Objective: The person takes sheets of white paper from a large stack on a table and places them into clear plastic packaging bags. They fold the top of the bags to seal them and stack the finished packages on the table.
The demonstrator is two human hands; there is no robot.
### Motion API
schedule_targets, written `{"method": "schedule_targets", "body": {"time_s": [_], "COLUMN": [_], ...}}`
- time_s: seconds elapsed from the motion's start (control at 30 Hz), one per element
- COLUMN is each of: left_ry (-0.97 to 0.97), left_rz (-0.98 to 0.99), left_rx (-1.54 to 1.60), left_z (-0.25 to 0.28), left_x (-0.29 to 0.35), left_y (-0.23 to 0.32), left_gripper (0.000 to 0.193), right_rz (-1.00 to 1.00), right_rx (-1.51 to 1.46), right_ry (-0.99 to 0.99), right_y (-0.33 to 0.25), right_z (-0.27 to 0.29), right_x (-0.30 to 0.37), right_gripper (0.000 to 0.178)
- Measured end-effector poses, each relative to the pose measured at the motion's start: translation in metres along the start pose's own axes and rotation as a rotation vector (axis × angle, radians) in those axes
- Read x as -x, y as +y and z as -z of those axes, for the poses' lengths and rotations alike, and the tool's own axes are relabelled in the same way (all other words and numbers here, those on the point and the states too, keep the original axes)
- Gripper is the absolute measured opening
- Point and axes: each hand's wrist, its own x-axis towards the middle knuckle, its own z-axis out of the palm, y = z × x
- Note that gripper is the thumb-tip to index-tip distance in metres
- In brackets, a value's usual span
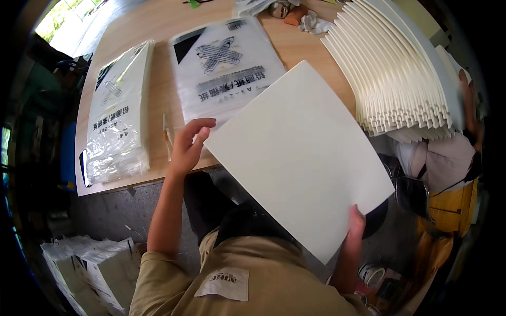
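Observation:
A white rectangular stack of drawing paper (pixel 303 158) is tilted in front of me, over the table's near edge. My right hand (pixel 356 224) grips its lower right edge, thumb on top and the other fingers hidden beneath. Beside the sheets' left corner is my left hand (pixel 190 146), thumb and forefinger apart, with nothing seen between them. Behind the paper, a clear printed plastic bag (pixel 184 95) with a pencil drawing lies flat, partly covered by the sheets.
A filled paper pack (pixel 118 116) lies on the wooden table (pixel 158 79) at left, near a thin cutter-like tool (pixel 167 137). Fanned white paper stacks (pixel 390 68) rise at right, with another person's arm (pixel 469 105) beyond. More packs (pixel 95 268) stand on the floor, lower left.

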Motion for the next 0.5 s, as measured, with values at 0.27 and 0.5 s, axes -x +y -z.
{"method": "schedule_targets", "body": {"time_s": [0.27,0.5], "left_ry": [0.442,0.024], "left_rz": [0.053,0.759], "left_rx": [0.337,0.982], "left_z": [-0.025,-0.096], "left_x": [0.09,0.123], "left_y": [-0.001,0.029], "left_gripper": [0.02,0.05], "right_rz": [-0.126,-0.185], "right_rx": [-0.054,-0.135], "right_ry": [-0.019,-0.049], "right_y": [0.028,0.057], "right_z": [-0.025,-0.076], "right_x": [-0.01,0.004], "right_gripper": [0.041,0.047]}}
